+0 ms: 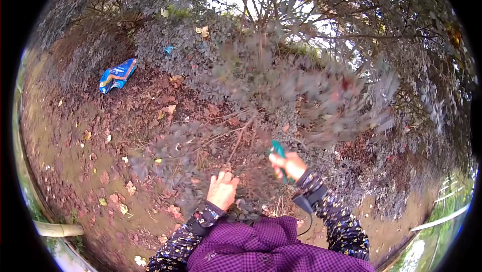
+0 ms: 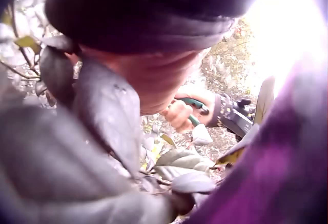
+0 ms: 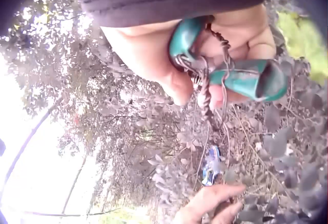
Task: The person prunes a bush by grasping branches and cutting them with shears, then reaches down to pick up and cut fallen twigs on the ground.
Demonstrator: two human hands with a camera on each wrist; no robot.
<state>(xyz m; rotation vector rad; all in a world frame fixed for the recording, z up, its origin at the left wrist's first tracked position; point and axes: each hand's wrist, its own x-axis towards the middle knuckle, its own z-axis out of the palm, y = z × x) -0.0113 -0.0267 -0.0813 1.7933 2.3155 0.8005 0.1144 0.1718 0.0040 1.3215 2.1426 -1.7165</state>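
My right hand (image 1: pixel 287 165) grips green-handled pruning shears (image 1: pixel 277 151), blades pointing into a purple-leaved shrub (image 1: pixel 261 91). The right wrist view shows the fingers of the right hand (image 3: pixel 205 44) curled round the teal handles (image 3: pixel 241 76), which have a twisted cord about them. My left hand (image 1: pixel 222 189) reaches into the low leaves just left of the shears, fingers stretched out on the foliage. The left hand (image 3: pixel 210 203) shows again with straight fingers at the bottom of the right wrist view. In the left wrist view the right hand (image 2: pixel 180 115) and shears (image 2: pixel 193 105) sit beyond blurred leaves.
A blue plastic bag (image 1: pixel 117 75) lies on the bare red-brown soil at the far left; the same bag (image 3: pixel 211 165) shows small in the right wrist view. A pale pole (image 1: pixel 57 229) lies at the lower left edge. Thin branches and dense leaves crowd the middle and right.
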